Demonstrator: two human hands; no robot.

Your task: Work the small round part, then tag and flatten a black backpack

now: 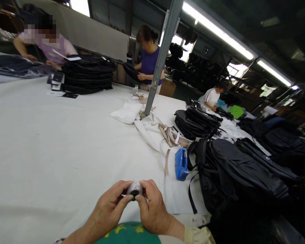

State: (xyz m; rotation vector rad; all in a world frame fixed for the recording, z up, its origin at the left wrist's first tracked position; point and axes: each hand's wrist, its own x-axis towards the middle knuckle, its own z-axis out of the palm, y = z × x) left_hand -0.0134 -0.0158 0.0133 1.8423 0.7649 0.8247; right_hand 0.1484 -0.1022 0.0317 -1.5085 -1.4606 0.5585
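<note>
Between my two hands is a small, rounded silver-grey object (136,186) with a black spot on the side facing me; its kind I cannot make out. The fingers and thumb of my left hand (109,203) pinch it from the left. From the right, my right hand (154,206) grips it the same way. Both hands are close to my body, above the near edge of the white-covered table (66,152). Right of them stands a blue tape dispenser (181,164).
Black backpacks (239,169) lie on the right, with another pile (197,120) behind. A metal post (164,51) rises from the table near beige scraps (173,135). Stacked black bags (88,74) lie at the far left. Several co-workers are around the tables, one in purple (152,62).
</note>
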